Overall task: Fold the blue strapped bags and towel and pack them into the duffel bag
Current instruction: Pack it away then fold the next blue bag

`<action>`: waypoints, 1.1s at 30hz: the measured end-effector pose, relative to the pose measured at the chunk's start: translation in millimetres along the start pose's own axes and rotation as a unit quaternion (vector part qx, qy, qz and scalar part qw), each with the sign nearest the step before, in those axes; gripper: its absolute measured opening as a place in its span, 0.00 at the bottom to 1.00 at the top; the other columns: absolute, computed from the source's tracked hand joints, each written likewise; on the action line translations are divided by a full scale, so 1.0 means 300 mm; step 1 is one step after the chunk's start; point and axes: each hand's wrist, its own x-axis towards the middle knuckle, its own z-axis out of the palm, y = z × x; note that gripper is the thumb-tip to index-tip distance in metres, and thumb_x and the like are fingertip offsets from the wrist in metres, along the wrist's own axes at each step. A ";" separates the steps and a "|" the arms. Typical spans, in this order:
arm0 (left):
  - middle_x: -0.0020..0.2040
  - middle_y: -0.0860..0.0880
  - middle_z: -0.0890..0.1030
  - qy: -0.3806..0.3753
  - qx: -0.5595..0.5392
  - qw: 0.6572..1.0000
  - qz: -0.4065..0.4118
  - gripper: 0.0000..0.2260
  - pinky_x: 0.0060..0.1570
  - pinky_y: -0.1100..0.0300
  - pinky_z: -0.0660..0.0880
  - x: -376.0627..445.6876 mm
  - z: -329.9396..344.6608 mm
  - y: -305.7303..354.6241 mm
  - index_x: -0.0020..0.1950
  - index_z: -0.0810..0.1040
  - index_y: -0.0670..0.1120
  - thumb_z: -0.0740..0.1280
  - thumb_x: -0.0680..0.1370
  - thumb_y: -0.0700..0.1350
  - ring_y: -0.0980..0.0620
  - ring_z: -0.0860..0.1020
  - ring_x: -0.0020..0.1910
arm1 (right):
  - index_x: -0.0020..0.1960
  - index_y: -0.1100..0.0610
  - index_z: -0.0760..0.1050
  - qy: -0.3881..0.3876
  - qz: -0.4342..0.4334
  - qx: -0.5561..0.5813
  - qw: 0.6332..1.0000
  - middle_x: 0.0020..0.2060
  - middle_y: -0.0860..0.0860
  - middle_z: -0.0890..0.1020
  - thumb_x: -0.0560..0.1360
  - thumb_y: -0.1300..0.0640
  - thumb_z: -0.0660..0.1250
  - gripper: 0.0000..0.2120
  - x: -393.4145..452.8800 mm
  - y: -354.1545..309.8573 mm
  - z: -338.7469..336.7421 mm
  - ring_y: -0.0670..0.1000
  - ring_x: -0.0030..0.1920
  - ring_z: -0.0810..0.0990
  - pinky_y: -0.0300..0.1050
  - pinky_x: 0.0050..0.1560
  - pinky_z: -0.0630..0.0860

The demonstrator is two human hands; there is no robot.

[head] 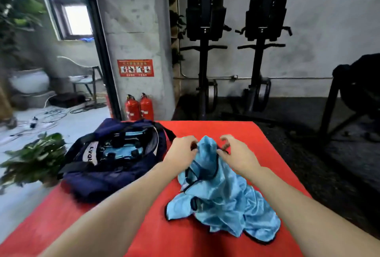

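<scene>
A crumpled light-blue towel (224, 195) with a dark trimmed edge lies heaped on the red mat (144, 226). My left hand (182, 149) and my right hand (234, 152) each pinch its far top edge, lifting that edge slightly off the mat. Left of the towel sits the navy duffel bag (102, 176), unzipped and open. Blue strapped bags (121, 147) with black buckles lie inside it.
A potted green plant (35, 160) stands on the floor left of the duffel. Two red fire extinguishers (139, 106) stand behind the mat by a concrete pillar. Black exercise machines (205, 51) line the back wall, and a dark frame (345, 100) stands at right.
</scene>
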 end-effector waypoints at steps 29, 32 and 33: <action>0.45 0.52 0.82 -0.102 0.036 0.989 0.099 0.08 0.48 0.57 0.70 -0.371 0.294 0.001 0.52 0.83 0.47 0.71 0.78 0.50 0.48 0.79 0.49 | 0.44 0.49 0.77 -0.244 -0.020 -0.079 0.966 0.42 0.43 0.78 0.67 0.47 0.78 0.12 -0.450 0.286 0.028 0.43 0.43 0.75 0.38 0.45 0.72; 0.41 0.55 0.77 -0.090 0.046 0.994 0.045 0.05 0.44 0.55 0.72 -0.338 0.244 -0.045 0.49 0.82 0.49 0.70 0.78 0.49 0.49 0.77 0.45 | 0.44 0.50 0.79 -0.219 -0.038 -0.078 0.972 0.41 0.42 0.77 0.69 0.53 0.76 0.06 -0.463 0.305 0.026 0.41 0.42 0.75 0.33 0.46 0.69; 0.40 0.55 0.78 -0.083 0.056 0.994 0.035 0.04 0.45 0.52 0.74 -0.326 0.224 -0.061 0.47 0.81 0.49 0.70 0.78 0.49 0.48 0.78 0.46 | 0.42 0.49 0.79 -0.211 -0.042 -0.076 0.974 0.41 0.42 0.78 0.70 0.56 0.75 0.05 -0.467 0.308 0.027 0.40 0.42 0.75 0.33 0.46 0.70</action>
